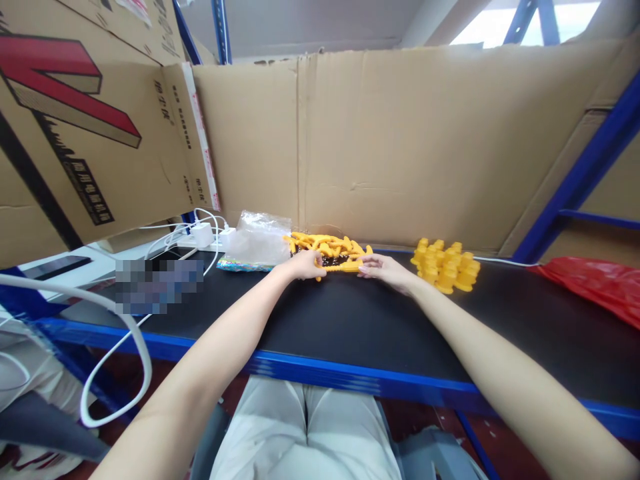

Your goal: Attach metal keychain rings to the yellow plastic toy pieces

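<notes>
Both hands meet at the far middle of the black table top [350, 320]. The left hand [303, 265] and right hand [383, 269] each pinch an end of one yellow plastic strip [343, 267], at the near edge of a loose pile of yellow strips [327, 246]. A stack of yellow pieces [445, 265] sits just right; a clear plastic bag [256, 241] left. Cardboard wall [400, 140] closes the back; bare surface lies toward the blue front edge [350, 377].

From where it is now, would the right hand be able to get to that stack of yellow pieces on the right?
Probably yes. The right hand rests on the black tabletop just left of the yellow stack, with only bare surface between them. It is pinching an orange strip, also held by the left hand.
</notes>
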